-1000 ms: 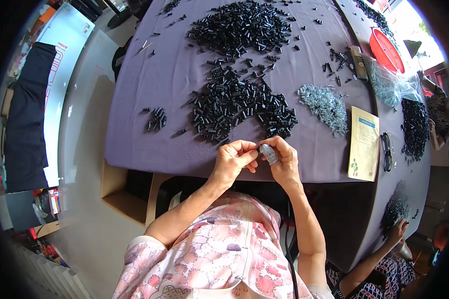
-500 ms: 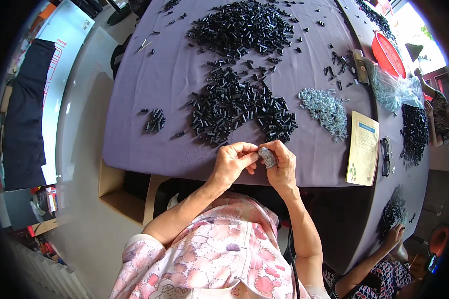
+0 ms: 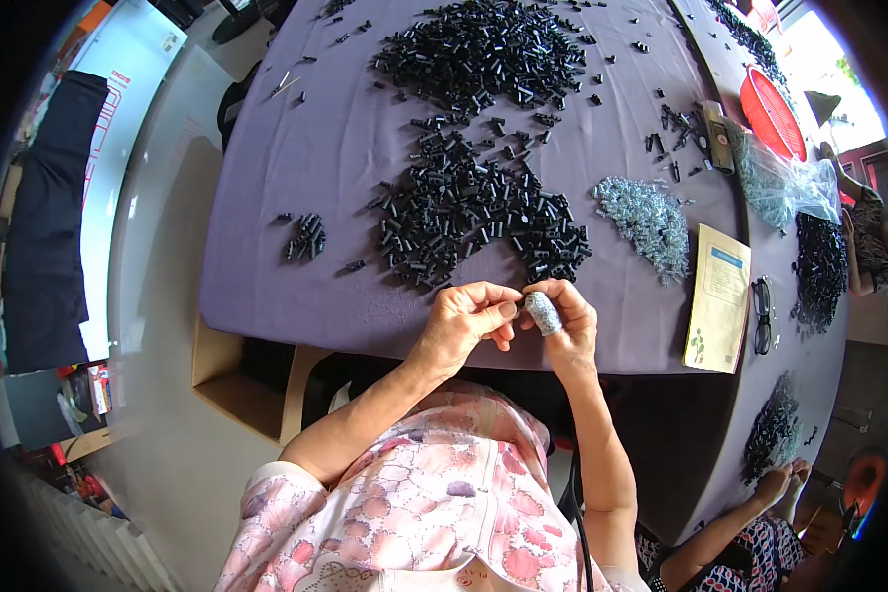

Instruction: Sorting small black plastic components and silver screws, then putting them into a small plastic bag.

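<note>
lilac-draped, the table (image 3: 276, 281) carries black parts (image 3: 449, 212) heaped just beyond the left hand (image 3: 464, 321) and right hand (image 3: 572, 333), likely for easy reach. both have fingertips together; whether on a part, i can't tell. the right's grey thumb wrap (image 3: 545, 314) probably guards skin.

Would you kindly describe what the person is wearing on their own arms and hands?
Both forearms are bare below short sleeves of a pink-and-white patterned top with purple patches. The left hand is ungloved; the right hand has a pale grey, speckled cover around what looks like the thumb. No watch or bracelet shows on either wrist.
</note>
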Available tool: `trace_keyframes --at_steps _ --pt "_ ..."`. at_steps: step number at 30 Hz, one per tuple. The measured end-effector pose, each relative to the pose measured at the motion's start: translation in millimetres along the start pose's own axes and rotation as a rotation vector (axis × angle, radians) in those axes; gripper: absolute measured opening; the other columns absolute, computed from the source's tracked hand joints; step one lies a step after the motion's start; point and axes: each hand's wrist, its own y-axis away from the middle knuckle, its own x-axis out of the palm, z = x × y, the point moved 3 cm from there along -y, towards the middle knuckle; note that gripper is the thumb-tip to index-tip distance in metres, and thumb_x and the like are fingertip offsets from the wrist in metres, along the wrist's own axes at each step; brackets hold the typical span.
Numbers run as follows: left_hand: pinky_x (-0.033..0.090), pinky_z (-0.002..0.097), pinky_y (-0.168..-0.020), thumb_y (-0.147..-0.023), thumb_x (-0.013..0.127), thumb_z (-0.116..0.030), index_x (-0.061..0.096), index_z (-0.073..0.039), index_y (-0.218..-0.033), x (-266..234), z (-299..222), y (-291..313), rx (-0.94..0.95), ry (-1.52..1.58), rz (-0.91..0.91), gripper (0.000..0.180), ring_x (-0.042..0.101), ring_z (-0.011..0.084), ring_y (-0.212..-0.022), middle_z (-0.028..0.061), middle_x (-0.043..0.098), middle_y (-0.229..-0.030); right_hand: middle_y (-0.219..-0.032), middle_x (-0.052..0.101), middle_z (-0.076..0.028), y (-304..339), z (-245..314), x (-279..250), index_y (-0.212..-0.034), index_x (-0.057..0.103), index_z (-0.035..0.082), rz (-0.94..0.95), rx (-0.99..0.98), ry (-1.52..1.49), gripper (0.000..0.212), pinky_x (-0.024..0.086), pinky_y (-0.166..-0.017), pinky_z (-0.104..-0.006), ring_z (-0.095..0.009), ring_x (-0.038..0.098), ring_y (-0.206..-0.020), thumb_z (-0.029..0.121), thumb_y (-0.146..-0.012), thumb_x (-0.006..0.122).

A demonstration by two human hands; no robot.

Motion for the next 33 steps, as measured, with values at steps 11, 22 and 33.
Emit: trace_keyframes --at_steps 11,22,33 --pt "0.051 0.0231 -0.056 -0.088 0.059 -0.004 0.062 0.003 -0.100 3 -2 0 0.009 -0.091 -0.040 0.015 0.059 0.0103 -0.060 0.0048 0.063 -0.077 -0.080 0.061 -0.008 -2 16 2 -0.091 0.057 -0.001 0.001 -0.242 0.424 0.035 0.051 -0.061 -0.0256 -0.018 0.063 -0.067 -0.019 -0.064 0.046" --pt "0.048 0.0202 -0.055 -0.088 0.059 -0.004 0.063 0.002 -0.096 4 -2 -2 0.148 -0.262 -0.090 0.011 0.056 0.0070 -0.059 0.0038 0.063 -0.075 -0.083 0.063 -0.010 -3 15 6 -0.093 0.056 -0.002 -0.007 -0.144 0.345 0.037 0.053 -0.062 -0.0259 -0.017 0.066 -0.069 -0.022 -0.066 0.041" --pt "0.046 0.0185 -0.055 -0.089 0.058 -0.007 0.064 -0.002 -0.095 9 0 -2 0.161 -0.359 -0.125 0.010 0.054 0.0041 -0.059 0.0003 0.064 -0.076 -0.084 0.062 -0.008 4 9 7 -0.091 0.056 -0.003 -0.081 -0.199 0.355 0.031 0.053 -0.064 -0.0240 -0.015 0.066 -0.072 -0.022 -0.072 0.041"
